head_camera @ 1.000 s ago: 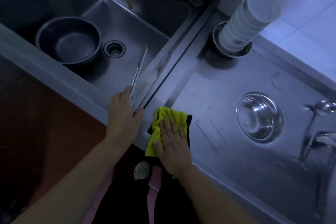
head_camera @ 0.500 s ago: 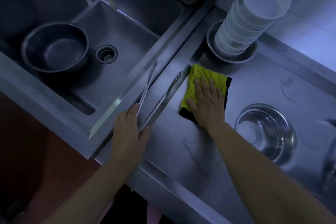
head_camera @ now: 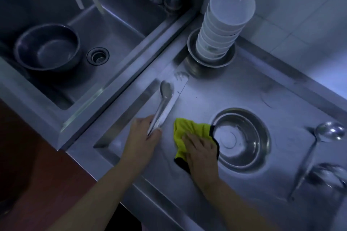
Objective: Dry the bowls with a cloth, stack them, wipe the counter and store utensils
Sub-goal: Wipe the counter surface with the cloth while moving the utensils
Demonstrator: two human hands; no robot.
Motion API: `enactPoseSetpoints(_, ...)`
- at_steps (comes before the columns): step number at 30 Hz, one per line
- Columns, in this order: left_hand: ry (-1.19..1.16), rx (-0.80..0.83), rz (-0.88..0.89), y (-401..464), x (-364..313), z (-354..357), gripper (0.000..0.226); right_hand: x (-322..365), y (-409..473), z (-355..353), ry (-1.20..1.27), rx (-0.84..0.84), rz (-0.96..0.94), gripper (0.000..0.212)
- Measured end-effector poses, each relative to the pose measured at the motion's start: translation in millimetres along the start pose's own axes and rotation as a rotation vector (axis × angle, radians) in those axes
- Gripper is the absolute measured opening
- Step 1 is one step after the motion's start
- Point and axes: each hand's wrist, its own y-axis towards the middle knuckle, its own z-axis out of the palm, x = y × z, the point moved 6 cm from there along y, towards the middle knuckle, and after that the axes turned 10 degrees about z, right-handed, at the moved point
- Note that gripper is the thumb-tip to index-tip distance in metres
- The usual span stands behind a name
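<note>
The left hand [head_camera: 143, 137] is closed around the handle end of a pair of metal tongs [head_camera: 163, 106], whose tips point away toward the far side of the steel tabletop [head_camera: 234, 90], lying along its left edge next to the sink [head_camera: 120, 43]. The right hand [head_camera: 201, 153] lies flat, fingers spread, pressing a yellow cloth [head_camera: 185, 131] with a dark border against the tabletop near its front edge; it grips nothing else. The cloth touches the rim of a metal bowl [head_camera: 242, 139] that sits upright just to the right of it. A tall stack of white bowls [head_camera: 223, 24] stands in a shallow metal dish [head_camera: 193, 47] at the far left corner of the tabletop, by the tiled wall. Two ladles [head_camera: 319, 148] rest near the right edge. In the sink basin a large dark metal bowl [head_camera: 47, 47] sits beside the drain [head_camera: 97, 56].
</note>
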Motion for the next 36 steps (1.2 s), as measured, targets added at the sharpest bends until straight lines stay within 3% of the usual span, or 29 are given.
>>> enactPoseSetpoints(3,-0.028,-0.004,-0.022,-4.1,-4.8,7.7,0.034,-2.4,-19.3,-5.5,0.006,-0.034,-0.042,0.05)
enactPoseSetpoints(6,-0.033,-0.036,-0.083,-12.2,0.5,13.9,0.033,-4.3,-25.5,-10.4,0.039,-0.057,-0.042,0.04)
enactPoseSetpoints(8,-0.108,-0.063,-0.214,-19.9,15.1,17.8,0.026,-6.2,-24.2,-15.7,0.143,-0.061,-0.004,0.027)
enactPoseSetpoints(11,-0.191,-0.099,-0.327,-27.5,27.2,17.4,0.017,-10.3,-17.6,-26.7,0.441,-0.069,0.117,0.035)
enactPoseSetpoints(14,-0.132,-0.096,-0.327,-28.9,30.8,12.9,0.019,4.2,-9.1,-36.0,0.527,-0.118,0.061,0.034)
enactPoseSetpoints(18,-0.119,-0.032,-0.344,-34.6,39.0,15.3,0.018,48.8,-3.7,-25.0,0.38,-0.117,-0.212,0.037)
enactPoseSetpoints(21,-0.039,0.006,-0.35,-36.7,46.0,10.6,0.023,63.5,3.7,-8.8,0.223,-0.032,-0.303,0.045)
enactPoseSetpoints(28,0.223,0.157,-0.198,-38.8,43.4,3.4,0.019,68.2,45.3,7.2,-0.057,0.124,-0.252,0.049)
enactPoseSetpoints(36,0.273,0.155,-0.146,-38.4,44.7,-31.0,0.018,37.2,124.0,-0.5,-0.216,0.071,-0.089,0.045)
